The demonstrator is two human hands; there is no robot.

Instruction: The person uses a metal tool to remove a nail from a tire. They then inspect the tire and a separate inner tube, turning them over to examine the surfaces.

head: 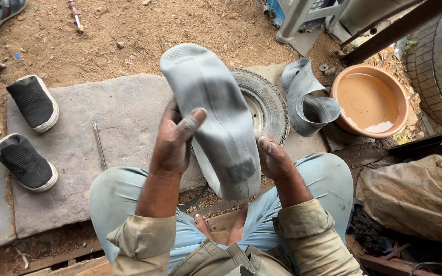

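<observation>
No labels, signs or screens showed anywhere in the view. The only thing close to a package was a large brown sack (415, 197), dusty and crumpled, which lay bulging on the ground at the right edge of the frame, just beside the person's knee and below the terracotta-coloured basin. Its surface was plain, wrinkled and dull, and whether it was tied shut could not be told from this angle.
</observation>
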